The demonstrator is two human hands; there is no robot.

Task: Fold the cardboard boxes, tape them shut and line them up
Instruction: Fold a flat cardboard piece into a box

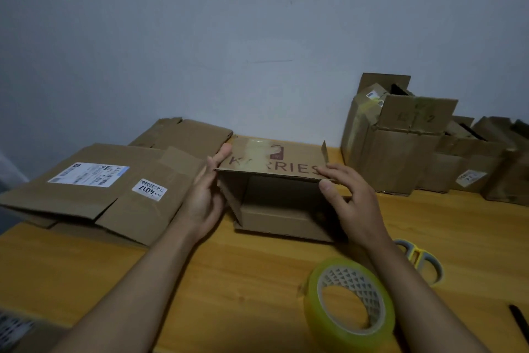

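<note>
A small cardboard box (pixel 274 203) lies on its side at the table's middle, its open end facing me and red lettering on its top panel. My left hand (pixel 206 195) presses flat against the box's left side, fingers reaching up to the top edge. My right hand (pixel 349 198) pinches the top panel's near right corner between thumb and fingers. A roll of clear yellowish tape (pixel 350 299) stands on the table in front of my right forearm. Flattened boxes (pixel 100 192) with white labels lie to the left.
Several assembled boxes (pixel 400 146) stand in a row along the wall at the right. Scissors (pixel 420 259) with yellow-and-grey handles lie right of my right arm. A dark pen-like object (pixel 519 321) sits at the right edge. The wooden table (pixel 229 281) meets a grey wall behind.
</note>
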